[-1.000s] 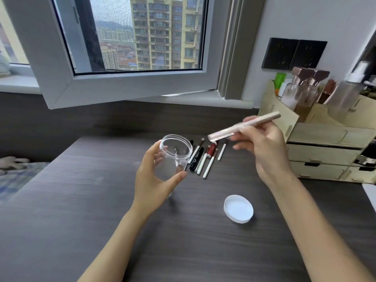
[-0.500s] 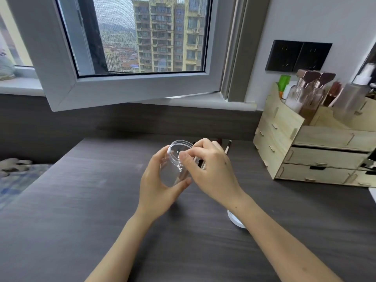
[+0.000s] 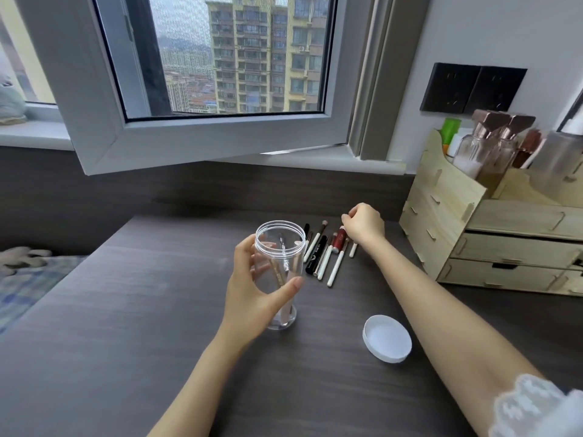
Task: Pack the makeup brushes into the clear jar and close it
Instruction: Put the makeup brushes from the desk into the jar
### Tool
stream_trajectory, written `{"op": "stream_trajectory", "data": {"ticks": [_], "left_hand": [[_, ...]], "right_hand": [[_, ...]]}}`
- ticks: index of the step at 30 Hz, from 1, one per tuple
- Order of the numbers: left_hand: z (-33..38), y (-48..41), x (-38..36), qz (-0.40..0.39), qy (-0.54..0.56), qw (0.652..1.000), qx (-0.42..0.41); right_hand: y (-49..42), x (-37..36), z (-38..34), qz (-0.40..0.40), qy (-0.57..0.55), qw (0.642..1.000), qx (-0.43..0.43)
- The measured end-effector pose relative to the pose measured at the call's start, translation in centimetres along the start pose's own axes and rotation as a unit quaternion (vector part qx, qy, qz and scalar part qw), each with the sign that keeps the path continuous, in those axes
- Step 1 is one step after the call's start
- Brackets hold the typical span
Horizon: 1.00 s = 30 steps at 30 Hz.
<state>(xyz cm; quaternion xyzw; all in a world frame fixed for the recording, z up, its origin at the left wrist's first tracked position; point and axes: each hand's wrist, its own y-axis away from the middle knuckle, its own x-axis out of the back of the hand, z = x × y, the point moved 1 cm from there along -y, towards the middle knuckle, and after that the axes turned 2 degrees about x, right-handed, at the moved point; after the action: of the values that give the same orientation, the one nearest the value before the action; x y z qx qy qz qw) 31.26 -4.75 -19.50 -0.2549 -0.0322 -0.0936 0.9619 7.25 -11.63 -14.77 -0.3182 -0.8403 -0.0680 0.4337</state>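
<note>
Dark wood-grain desk (image 3: 126, 310) beneath an open window is being used as the packing surface. One pale-handled brush (image 3: 281, 266), held over the mouth a second ago, is now being seen inside the clear jar (image 3: 279, 272), so packing is under way. The jar is being gripped upright by the left hand (image 3: 252, 288), fingers wrapped around its wall. The right hand (image 3: 362, 225) is being lowered, fingers pinched narrow, onto the remaining brushes (image 3: 325, 253) just beyond the jar; whether one is being held cannot be told. The white lid (image 3: 387, 338) is lying apart, nearer than the fingers.
</note>
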Motion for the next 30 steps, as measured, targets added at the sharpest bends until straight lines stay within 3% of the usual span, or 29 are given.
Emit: {"op": "stream_trajectory", "data": {"ticks": [4,10,13,16,20,25,27,30], "left_hand": [[-0.6,-0.3,0.0,-0.001,-0.010,1.000,-0.022],[-1.0,-0.5,-0.4,0.001,-0.019,0.999,-0.042],[-1.0,-0.5,-0.5,0.002,-0.025,0.999,-0.047],[-0.9,-0.5,-0.5,0.000,-0.026,0.999,-0.047],[-0.7,-0.5,-0.4,0.003,-0.030,0.998,-0.047],[-0.4,-0.5,-0.3,0.008,-0.031,0.998,-0.049],[-0.3,-0.6,-0.3,0.006,-0.031,0.998,-0.047],[-0.2,-0.5,-0.2,0.001,-0.021,0.999,-0.045]], "right_hand": [[-2.5,-1.8,0.0,-0.048,0.088,0.994,-0.033],[-4.6,-3.6,0.8,-0.081,0.076,0.989,-0.098],[-5.2,-3.3,1.1,-0.052,0.004,0.993,-0.105],[-4.7,-1.0,-0.1,-0.017,-0.199,0.974,-0.109],[-1.0,4.4,-3.5,0.025,-0.439,0.898,-0.002],[7.6,8.7,-5.6,-0.038,-0.524,0.824,0.214],[10.2,8.5,-6.3,-0.067,-0.489,0.827,0.270],[12.5,6.9,-7.0,-0.084,-0.360,0.872,0.322]]}}
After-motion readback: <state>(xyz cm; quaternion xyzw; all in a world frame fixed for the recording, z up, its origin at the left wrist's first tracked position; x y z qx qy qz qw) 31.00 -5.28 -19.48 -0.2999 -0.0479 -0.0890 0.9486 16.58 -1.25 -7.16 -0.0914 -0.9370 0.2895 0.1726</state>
